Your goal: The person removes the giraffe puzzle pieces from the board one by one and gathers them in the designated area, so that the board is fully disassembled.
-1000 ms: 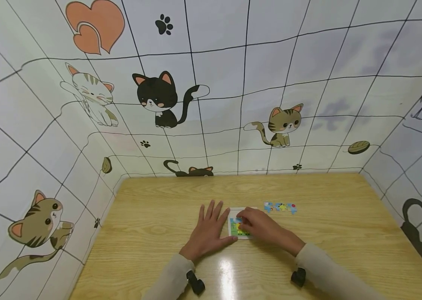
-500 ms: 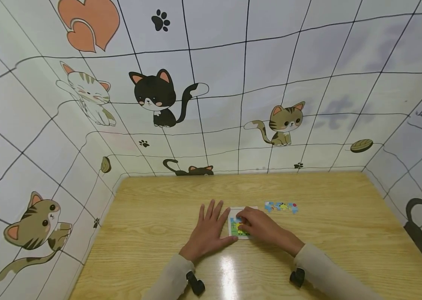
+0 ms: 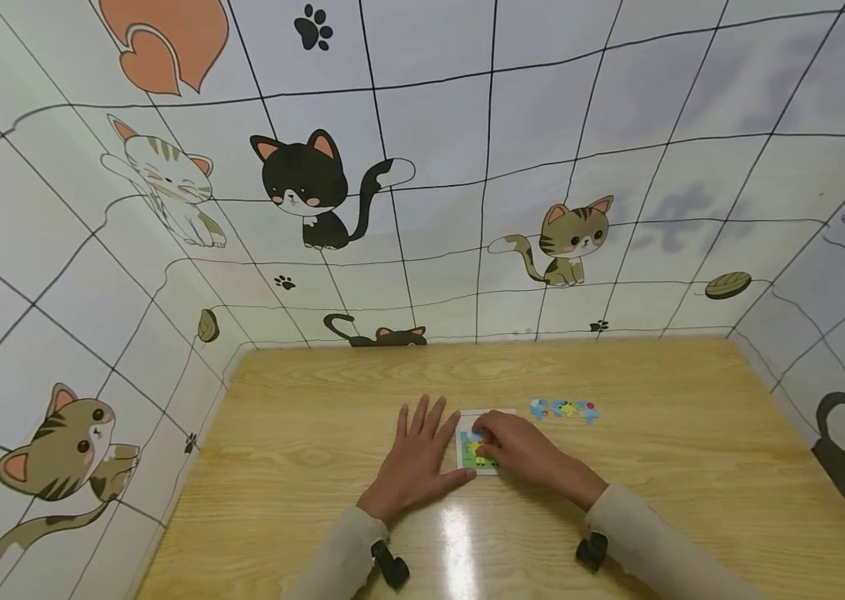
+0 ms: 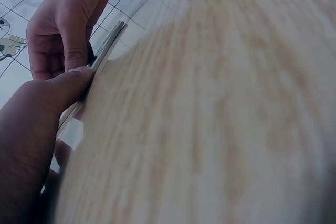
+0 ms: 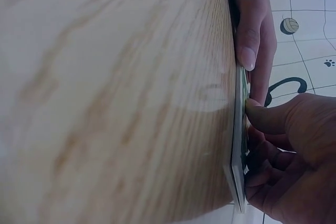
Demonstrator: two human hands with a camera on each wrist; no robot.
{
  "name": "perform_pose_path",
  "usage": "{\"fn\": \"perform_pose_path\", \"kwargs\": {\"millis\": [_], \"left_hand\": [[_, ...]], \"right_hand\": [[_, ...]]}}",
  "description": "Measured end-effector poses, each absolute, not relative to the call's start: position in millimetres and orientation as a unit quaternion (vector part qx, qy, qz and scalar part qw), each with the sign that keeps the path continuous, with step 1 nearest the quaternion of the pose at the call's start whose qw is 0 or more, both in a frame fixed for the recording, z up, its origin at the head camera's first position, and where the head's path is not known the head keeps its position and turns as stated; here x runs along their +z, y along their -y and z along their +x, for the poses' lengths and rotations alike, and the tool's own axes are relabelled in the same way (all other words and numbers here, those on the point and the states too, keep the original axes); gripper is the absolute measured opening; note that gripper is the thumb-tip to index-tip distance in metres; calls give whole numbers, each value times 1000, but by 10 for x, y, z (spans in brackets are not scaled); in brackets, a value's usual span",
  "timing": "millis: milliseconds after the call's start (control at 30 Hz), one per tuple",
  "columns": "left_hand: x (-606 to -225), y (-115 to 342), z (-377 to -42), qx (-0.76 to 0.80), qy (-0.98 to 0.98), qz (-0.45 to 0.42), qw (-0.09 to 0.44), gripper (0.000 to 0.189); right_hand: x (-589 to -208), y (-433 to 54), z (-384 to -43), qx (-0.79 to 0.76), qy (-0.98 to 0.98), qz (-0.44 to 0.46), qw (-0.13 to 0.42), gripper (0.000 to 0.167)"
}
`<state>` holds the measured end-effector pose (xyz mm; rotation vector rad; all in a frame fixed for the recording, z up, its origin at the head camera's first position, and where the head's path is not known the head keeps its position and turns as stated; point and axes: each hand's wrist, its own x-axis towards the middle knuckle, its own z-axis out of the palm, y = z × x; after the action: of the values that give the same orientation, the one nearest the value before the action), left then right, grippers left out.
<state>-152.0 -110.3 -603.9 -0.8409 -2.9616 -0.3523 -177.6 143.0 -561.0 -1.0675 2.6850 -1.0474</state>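
A small jigsaw puzzle [image 3: 468,451] in a white-edged tray lies on the table, with green, yellow and blue picture parts showing. My left hand [image 3: 417,462] lies with fingers spread at its left side, thumb on the lower edge. Over the puzzle's right part, my right hand [image 3: 516,448] has thumb and forefinger curled down at a puzzle piece, mostly hidden by the hand. In the right wrist view, the right thumb [image 5: 268,116] meets the top of the thin tray [image 5: 237,145]. The left wrist view shows the left thumb [image 4: 71,85] against the tray's edge.
Several loose puzzle pieces [image 3: 563,408] lie in a row right of and behind the tray. The wooden table [image 3: 302,433] ends at walls [image 3: 430,208] printed with cats and grid lines.
The head view has shifted slightly, with the wall drawings moving up. Both hands stay nearly in place; the right fingers shift very little over the puzzle.
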Motion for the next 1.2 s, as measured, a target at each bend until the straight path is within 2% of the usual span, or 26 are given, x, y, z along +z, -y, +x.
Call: {"fn": "perform_pose_path", "kwargs": {"millis": [200, 600, 1000, 1200], "left_hand": [[-6049, 1089, -1530, -104, 958, -268, 19, 101], [-6050, 1094, -1534, -120, 954, -273, 23, 102], [-6060, 1093, -1532, -130, 953, -273, 32, 102], [-6031, 1082, -1526, -118, 956, -268, 20, 102]], "right_hand": [[-5530, -1422, -1752, -342, -883, -316, 59, 25], [-5536, -1428, -1708, -392, -877, -274, 37, 12], [-5489, -1617, -1659, -450, -857, -251, -21, 13], [-5441, -1796, -1674, -452, -862, -228, -42, 15]]}}
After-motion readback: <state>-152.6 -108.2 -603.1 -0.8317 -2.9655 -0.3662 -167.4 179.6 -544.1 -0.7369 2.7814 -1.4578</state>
